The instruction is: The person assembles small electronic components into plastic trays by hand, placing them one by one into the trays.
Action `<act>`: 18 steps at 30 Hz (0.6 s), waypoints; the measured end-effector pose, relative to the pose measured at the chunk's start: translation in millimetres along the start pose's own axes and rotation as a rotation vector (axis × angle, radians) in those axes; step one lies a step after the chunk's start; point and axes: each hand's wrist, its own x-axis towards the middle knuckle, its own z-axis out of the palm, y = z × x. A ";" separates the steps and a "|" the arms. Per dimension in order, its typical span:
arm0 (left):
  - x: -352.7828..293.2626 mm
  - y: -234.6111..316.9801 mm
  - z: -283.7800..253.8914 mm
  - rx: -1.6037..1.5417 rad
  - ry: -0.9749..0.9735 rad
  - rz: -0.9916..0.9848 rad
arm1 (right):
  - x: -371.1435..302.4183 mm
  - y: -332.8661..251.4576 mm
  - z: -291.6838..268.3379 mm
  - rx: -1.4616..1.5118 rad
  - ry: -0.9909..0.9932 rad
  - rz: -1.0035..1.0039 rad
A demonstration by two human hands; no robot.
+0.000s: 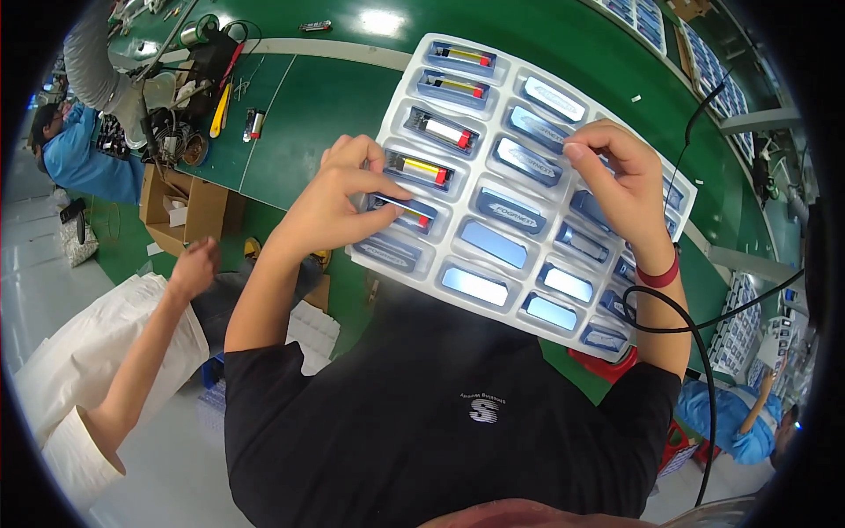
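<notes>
Pinching a blue case (419, 219) by its edge with the left hand (345, 187), low in the left column of the tray (490, 130). Holding the right hand (628, 167) half-curled above it; cannot tell if gripping anything.

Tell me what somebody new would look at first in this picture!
Probably the big white tray in the upper middle, with shiny blue casings in its pockets. Next, perhaps the bright red ends of the pieces down its left column, where the person's left hand reaches in. The right hand is over the tray's right part.
</notes>
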 end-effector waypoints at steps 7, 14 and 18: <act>21.2 -17.1 -15.6 -0.084 -0.007 0.054 | -14.0 9.4 -14.0 -0.007 0.051 0.031; 17.5 7.7 -12.1 -0.017 -0.119 0.291 | -20.9 10.3 -17.1 -0.019 0.094 0.058; 17.6 5.4 -6.9 0.085 -0.104 0.308 | -21.5 12.0 -15.7 -0.018 0.075 0.062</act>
